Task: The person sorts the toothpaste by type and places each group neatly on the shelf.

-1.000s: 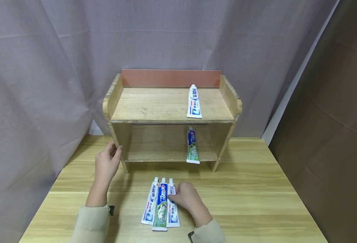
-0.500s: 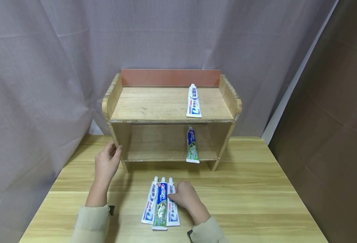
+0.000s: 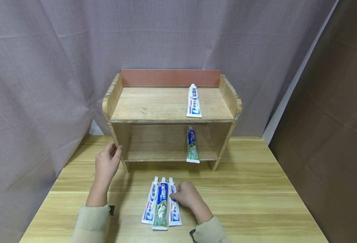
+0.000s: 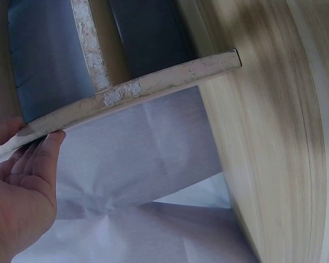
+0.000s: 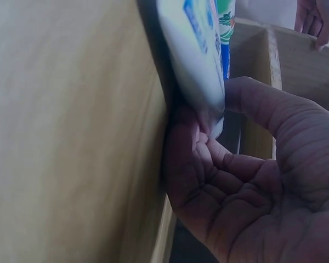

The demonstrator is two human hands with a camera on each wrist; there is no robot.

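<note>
My left hand [image 3: 107, 162] pinches the left side panel of a small wooden shelf [image 3: 178, 120]; in the left wrist view its thumb and fingers lie on either face of the panel edge [image 4: 148, 90]. My right hand [image 3: 189, 195] grips a white toothpaste tube [image 3: 174, 212] near its upper part, thumb on top and fingers curled at its side in the right wrist view. That tube lies beside a blue-green toothpaste tube [image 3: 161, 211], with a thin gap between them low down. Left of these lies another white toothpaste tube [image 3: 150, 206]. All three have their caps toward the shelf.
One white toothpaste tube [image 3: 194, 101] lies on the shelf's upper board, right of centre. Below it, a blue-green toothpaste tube [image 3: 192, 145] lies on the lower board, its end over the front edge. Grey curtain [image 3: 172, 33] hangs behind the wooden table [image 3: 257, 202].
My right hand has shifted slightly right with the right-hand white tube, opening a thin gap from the middle tube. The left hand has stayed on the shelf panel.
</note>
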